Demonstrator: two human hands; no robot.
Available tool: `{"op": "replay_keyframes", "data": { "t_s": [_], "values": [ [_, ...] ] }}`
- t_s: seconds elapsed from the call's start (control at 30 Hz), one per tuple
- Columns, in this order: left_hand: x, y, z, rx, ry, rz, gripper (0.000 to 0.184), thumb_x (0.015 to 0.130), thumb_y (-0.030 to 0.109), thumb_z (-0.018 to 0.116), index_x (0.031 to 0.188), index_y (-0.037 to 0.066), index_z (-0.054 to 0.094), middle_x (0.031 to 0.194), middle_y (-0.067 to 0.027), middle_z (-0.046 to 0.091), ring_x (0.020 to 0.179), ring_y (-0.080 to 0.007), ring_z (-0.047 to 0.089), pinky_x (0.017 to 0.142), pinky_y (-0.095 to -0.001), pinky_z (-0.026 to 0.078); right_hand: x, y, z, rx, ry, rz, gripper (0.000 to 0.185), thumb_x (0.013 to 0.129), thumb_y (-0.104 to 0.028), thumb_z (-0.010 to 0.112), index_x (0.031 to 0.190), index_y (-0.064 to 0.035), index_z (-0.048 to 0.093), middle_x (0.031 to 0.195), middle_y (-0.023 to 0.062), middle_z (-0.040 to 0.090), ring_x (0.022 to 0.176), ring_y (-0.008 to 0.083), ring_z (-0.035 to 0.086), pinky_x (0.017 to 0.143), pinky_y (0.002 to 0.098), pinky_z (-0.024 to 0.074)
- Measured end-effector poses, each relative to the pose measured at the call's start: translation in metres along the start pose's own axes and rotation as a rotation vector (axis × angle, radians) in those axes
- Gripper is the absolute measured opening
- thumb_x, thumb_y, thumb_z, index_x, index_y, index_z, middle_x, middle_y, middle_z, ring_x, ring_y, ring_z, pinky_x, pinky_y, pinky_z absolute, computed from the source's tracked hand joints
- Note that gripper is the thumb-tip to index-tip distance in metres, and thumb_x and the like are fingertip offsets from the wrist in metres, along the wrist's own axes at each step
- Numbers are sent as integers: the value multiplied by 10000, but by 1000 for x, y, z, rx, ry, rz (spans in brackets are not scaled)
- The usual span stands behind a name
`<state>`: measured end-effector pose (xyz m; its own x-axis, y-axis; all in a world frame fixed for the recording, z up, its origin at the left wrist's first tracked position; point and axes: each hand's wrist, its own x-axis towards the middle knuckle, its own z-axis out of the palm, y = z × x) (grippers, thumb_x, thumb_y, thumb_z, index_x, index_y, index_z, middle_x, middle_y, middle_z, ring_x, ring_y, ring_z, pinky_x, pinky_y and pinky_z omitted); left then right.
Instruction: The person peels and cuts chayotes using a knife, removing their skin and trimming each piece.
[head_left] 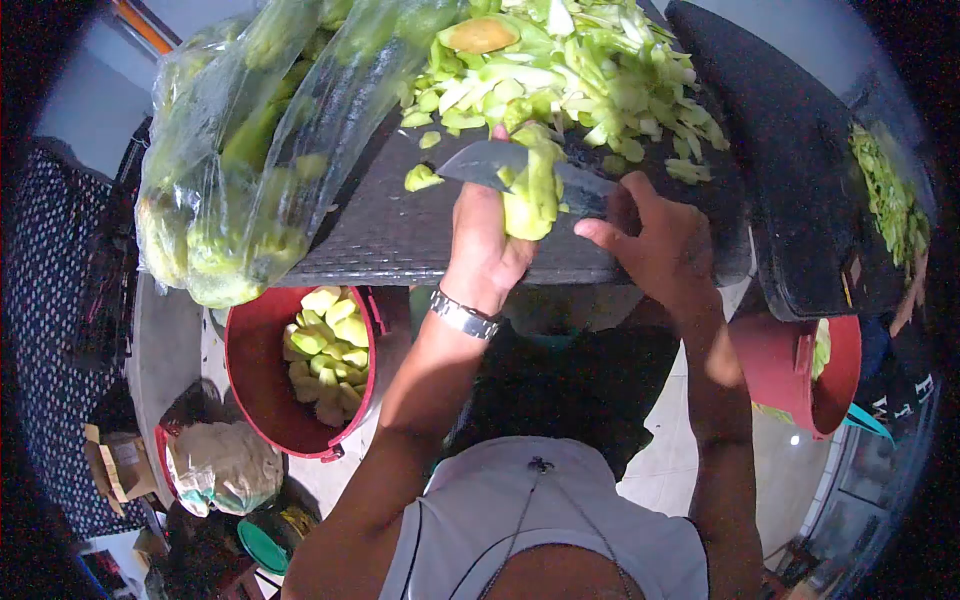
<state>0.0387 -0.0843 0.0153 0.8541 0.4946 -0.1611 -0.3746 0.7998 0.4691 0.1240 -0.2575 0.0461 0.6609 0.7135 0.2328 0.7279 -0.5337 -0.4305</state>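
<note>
My left hand (487, 235), with a metal watch on the wrist, is closed around a pale green, partly peeled fruit (535, 195) that looks like a green mango. My right hand (665, 235) grips a knife (590, 190) by its dark handle. Its wide blade lies across the fruit, which hides part of the metal. Both hands are over the near edge of a dark table (390, 230). Just beyond them spreads a heap of green peelings (590, 80), with a brownish oval piece (480, 35) on top.
A clear plastic bag (250, 160) of green fruit sits on the table's left. Below it stands a red bucket (240, 370) with peeled pieces (328, 350). Another red bucket (775, 365) is at right, under a second dark surface (800, 190) with more peelings (885, 185).
</note>
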Motion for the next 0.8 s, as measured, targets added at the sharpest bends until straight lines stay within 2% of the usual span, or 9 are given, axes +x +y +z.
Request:
{"op": "replay_keyframes", "data": {
  "t_s": [0.1, 0.2, 0.37, 0.4, 0.47, 0.53, 0.6, 0.7, 0.8],
  "values": [
    [-3, -1, -3, 73, -16, 15, 428, 1057, 412, 519, 1252, 37, 581, 1070, -102, 689, 917, -237, 692, 778, -376, 585, 3, 8, -1, -44, -23, -67, 716, 858, -709, 626, 1117, -41, 627, 856, 184, 708, 831, 408, 712, 759, 506, 557],
    [-8, 2, -4, 149, -76, 7, 470, 1064, 426, 492, 1254, 2, 564, 1071, -130, 681, 932, -269, 693, 791, -389, 593, 34, 38, 1, 61, -43, 221, 711, 902, -684, 589, 1169, -28, 647, 962, 239, 701, 945, 437, 693, 838, 524, 538],
    [0, 9, 2, 97, -78, -3, 462, 1061, 388, 503, 1255, -30, 532, 1080, -158, 667, 917, -294, 698, 761, -400, 606, 49, 57, -8, 50, -92, 320, 497, 996, -486, 576, 991, 4, 656, 950, 249, 683, 964, 371, 689, 825, 438, 497],
    [0, 8, 2, 63, -85, -28, 383, 997, 216, 636, 1287, -5, 516, 1088, -160, 661, 936, -294, 700, 768, -368, 604, 45, 48, -10, 97, -105, 341, 486, 1005, -471, 568, 990, 7, 655, 954, 254, 682, 968, 371, 688, 827, 435, 495],
    [0, 4, -10, 269, -175, -78, 434, 916, 88, 698, 1302, 17, 512, 1080, -145, 660, 939, -277, 697, 784, -331, 597, 34, 44, -2, 100, 20, 16, 481, 977, -479, 603, 982, 1, 643, 896, 236, 679, 899, 365, 697, 776, 430, 505],
    [-9, 3, -8, 432, -171, -104, 601, 781, -62, 764, 1316, 51, 515, 1095, -102, 648, 983, -231, 677, 843, -308, 577, 23, 25, -3, 129, -6, -110, 480, 939, -488, 648, 974, -9, 630, 832, 207, 673, 818, 356, 702, 717, 425, 514],
    [-13, -6, -15, 510, -164, 14, 636, 769, -2, 807, 1326, 46, 504, 1127, -81, 627, 1016, -204, 650, 872, -317, 562, 13, -1, -13, 178, -182, -26, 488, 891, -498, 702, 965, -22, 617, 761, 167, 666, 724, 342, 703, 651, 420, 521],
    [-10, -10, -17, 757, -270, 227, 769, 732, 82, 874, 1377, 33, 458, 1239, -64, 583, 1122, -164, 593, 939, -331, 525, 7, -1, -2, 141, -160, -177, 596, 845, -635, 698, 1014, -75, 582, 753, 127, 701, 666, 370, 702, 633, 478, 551],
    [-12, -10, -20, 888, -345, 326, 839, 750, 67, 854, 1452, 49, 395, 1305, -74, 590, 1154, -173, 605, 957, -333, 525, 8, 3, 2, 117, -41, -293, 443, 816, -454, 789, 942, -71, 604, 712, 104, 666, 652, 327, 698, 588, 415, 527]
  ]
}}
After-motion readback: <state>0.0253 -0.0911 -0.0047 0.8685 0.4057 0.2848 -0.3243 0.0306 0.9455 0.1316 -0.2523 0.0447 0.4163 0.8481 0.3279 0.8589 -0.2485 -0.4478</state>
